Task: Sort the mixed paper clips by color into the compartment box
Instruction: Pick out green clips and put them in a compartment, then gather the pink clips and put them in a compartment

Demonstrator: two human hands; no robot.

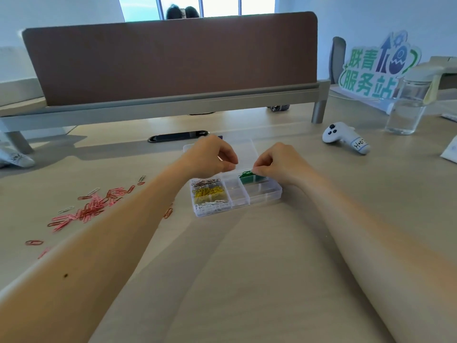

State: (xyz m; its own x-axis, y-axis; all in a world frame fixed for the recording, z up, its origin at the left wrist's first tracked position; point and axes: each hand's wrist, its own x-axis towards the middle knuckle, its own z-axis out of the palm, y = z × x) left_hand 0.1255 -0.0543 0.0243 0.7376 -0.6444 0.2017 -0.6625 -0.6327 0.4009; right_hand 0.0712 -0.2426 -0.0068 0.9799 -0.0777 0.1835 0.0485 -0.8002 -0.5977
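Observation:
A clear compartment box (264, 194) lies open on the desk, its lid (243, 148) flat behind it. The left column holds dark clips (206, 181), yellow clips (209, 192) and white clips (212, 205). Green clips (247, 175) fill the back right compartment. My right hand (279, 162) hovers over that compartment, its thumb and forefinger pinching a green clip at the top of the pile. My left hand (210, 157) is over the box's back edge with curled fingers and fingertips pressed together; what they hold is hidden. A pile of pink and red clips (91, 206) lies at the left.
A brown desk divider (170, 58) stands behind. A white controller (346, 138), a glass jar (408, 105) and a green sign (378, 68) are at the right. A black oval cable slot (178, 136) sits behind the box. Stray clips (34, 242) lie near my left forearm.

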